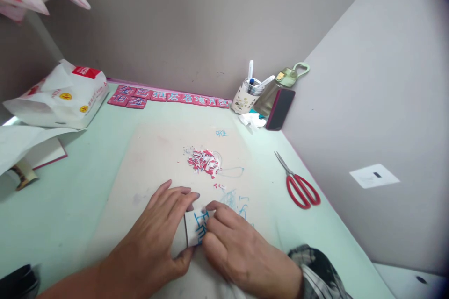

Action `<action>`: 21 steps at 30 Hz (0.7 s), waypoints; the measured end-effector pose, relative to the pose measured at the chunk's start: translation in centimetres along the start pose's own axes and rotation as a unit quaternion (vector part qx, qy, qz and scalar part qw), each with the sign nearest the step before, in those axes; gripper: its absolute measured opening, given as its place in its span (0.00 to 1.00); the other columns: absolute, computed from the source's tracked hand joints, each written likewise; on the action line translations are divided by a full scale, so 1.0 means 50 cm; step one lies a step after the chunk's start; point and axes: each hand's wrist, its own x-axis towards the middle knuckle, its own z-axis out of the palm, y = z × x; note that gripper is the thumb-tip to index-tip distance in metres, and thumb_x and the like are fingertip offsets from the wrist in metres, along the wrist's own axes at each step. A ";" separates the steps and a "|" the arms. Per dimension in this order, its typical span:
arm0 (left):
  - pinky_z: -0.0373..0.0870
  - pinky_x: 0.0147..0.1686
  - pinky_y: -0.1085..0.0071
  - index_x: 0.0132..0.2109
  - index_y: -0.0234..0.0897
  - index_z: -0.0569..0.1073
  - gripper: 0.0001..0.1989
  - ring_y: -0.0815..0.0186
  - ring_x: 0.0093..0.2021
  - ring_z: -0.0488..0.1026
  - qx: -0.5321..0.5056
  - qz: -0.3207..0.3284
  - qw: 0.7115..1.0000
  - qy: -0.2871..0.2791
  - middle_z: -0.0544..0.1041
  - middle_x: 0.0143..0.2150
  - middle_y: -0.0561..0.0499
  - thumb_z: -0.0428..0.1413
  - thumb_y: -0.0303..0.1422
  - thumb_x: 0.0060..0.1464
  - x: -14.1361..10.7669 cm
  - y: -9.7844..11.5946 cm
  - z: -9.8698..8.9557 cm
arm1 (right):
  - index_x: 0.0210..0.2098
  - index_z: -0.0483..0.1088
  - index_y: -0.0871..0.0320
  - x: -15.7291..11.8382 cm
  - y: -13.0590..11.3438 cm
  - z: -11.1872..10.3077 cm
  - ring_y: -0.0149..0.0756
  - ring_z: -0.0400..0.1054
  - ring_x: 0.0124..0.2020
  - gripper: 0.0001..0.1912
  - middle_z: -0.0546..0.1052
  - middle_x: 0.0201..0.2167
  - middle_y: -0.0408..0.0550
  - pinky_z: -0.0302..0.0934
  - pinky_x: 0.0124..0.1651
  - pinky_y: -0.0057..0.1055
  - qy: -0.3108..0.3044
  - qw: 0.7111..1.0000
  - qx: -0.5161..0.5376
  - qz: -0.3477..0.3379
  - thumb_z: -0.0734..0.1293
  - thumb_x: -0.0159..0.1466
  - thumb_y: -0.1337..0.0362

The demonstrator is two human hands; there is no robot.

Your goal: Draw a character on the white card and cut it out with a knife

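Note:
A small white card (192, 228) with blue strokes of a character on it lies on the beige mat, near the front of the table. My left hand (157, 231) grips it along its left side, with the thumb at the near edge and the fingers at the far edge. Over the card's right part my right hand (235, 247) is closed, its fingers curled in a pinch. Whatever those fingers hold is hidden. Just beyond the hands sits a heap of red and white paper scraps (205, 162), with a few loose bits nearer to me.
Red-handled scissors (302, 190) lie at the right. A pen jar (246, 97), a green-lidded bottle (271, 93) and a phone (280, 110) stand by the corner. Pink character tiles (175, 97) line the back edge. A tissue pack (66, 96) sits at the left.

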 end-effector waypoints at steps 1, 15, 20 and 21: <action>0.64 0.69 0.44 0.64 0.35 0.61 0.32 0.51 0.60 0.75 0.000 0.002 1.000 0.001 0.78 0.55 0.41 0.52 0.26 0.51 0.001 -0.001 -0.001 | 0.34 0.66 0.56 0.001 -0.001 0.000 0.42 0.59 0.32 0.17 0.71 0.27 0.48 0.70 0.55 0.43 -0.006 1.000 -0.006 -0.013 0.54 0.74 0.77; 0.59 0.72 0.44 0.66 0.38 0.61 0.33 0.52 0.63 0.72 -0.025 -0.021 0.999 -0.004 0.77 0.57 0.44 0.53 0.25 0.52 -0.008 -0.003 0.009 | 0.35 0.58 0.53 -0.020 0.031 -0.028 0.39 0.64 0.37 0.11 0.69 0.31 0.44 0.63 0.39 0.36 0.084 0.947 0.222 0.217 0.62 0.68 0.74; 0.59 0.72 0.45 0.64 0.37 0.62 0.31 0.53 0.63 0.72 -0.023 -0.013 1.000 -0.007 0.77 0.57 0.43 0.52 0.25 0.52 -0.005 -0.003 0.006 | 0.35 0.58 0.53 -0.024 0.030 -0.026 0.39 0.63 0.38 0.11 0.68 0.32 0.44 0.61 0.40 0.36 0.068 0.938 0.251 0.228 0.62 0.67 0.74; 0.59 0.72 0.45 0.64 0.37 0.62 0.31 0.53 0.63 0.72 -0.021 -0.009 1.000 -0.008 0.77 0.57 0.43 0.52 0.25 0.52 -0.004 -0.003 0.005 | 0.34 0.57 0.53 -0.024 0.030 -0.025 0.39 0.62 0.38 0.11 0.68 0.32 0.43 0.60 0.40 0.35 0.064 0.939 0.249 0.230 0.62 0.67 0.74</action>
